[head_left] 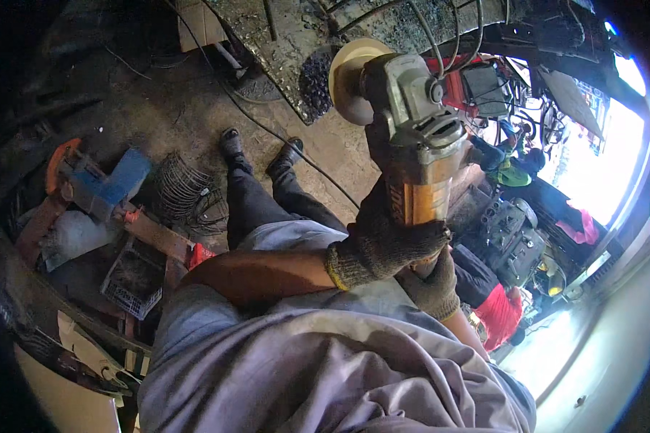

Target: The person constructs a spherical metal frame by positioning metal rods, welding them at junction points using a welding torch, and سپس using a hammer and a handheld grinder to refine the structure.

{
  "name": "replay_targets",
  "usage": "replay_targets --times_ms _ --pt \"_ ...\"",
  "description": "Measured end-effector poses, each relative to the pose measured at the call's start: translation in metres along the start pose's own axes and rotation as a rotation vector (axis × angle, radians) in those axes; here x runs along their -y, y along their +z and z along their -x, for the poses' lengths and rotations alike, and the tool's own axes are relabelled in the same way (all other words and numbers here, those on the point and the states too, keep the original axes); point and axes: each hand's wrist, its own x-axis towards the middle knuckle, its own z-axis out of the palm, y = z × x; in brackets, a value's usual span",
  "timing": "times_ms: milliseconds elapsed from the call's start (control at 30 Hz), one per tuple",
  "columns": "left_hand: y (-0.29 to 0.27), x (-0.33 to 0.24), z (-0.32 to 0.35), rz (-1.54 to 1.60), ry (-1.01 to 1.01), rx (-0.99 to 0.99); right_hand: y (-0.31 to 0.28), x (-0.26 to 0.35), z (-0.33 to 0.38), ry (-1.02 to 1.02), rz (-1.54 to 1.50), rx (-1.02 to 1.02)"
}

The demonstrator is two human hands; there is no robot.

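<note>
I hold an angle grinder (420, 137) upright in front of me, its grey metal head uppermost and its orange body below. My left hand (383, 245), in a dark knit glove with a yellow cuff, is wrapped round the orange body. Lower down, my right hand (435, 286), gloved too, is closed round the grinder's rear end, partly hidden behind the left hand. A pale round disc (355, 63) sits on the head's left side. It overlaps the edge of a worktable (278, 61) strewn with scraps, beside a patch of dark granules (315, 85).
Bent metal rods (383, 11) lie across the worktable. A black cable (296, 148) trails over the floor. To the left are a blue machine (119, 180), coiled wire (183, 189) and a plastic crate (133, 278). Two people (514, 166) work at right near an engine block (513, 242).
</note>
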Motion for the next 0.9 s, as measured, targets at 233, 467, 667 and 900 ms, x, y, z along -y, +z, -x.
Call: replay_targets --times_ms 233,467,667,900 --pt "-0.005 0.001 -0.003 -0.108 -0.027 0.014 0.004 0.002 -0.004 0.139 -0.172 0.035" --pt "0.0 -0.015 -0.004 -0.19 0.11 -0.045 0.016 -0.028 0.002 0.012 -0.209 -0.003" --pt "0.005 -0.025 0.005 -0.32 0.011 0.014 0.021 -0.038 -0.007 0.204 -0.913 0.154" --pt "0.026 -0.049 -0.034 0.137 0.027 0.431 -0.026 -0.033 -0.027 -0.066 -1.187 0.435"
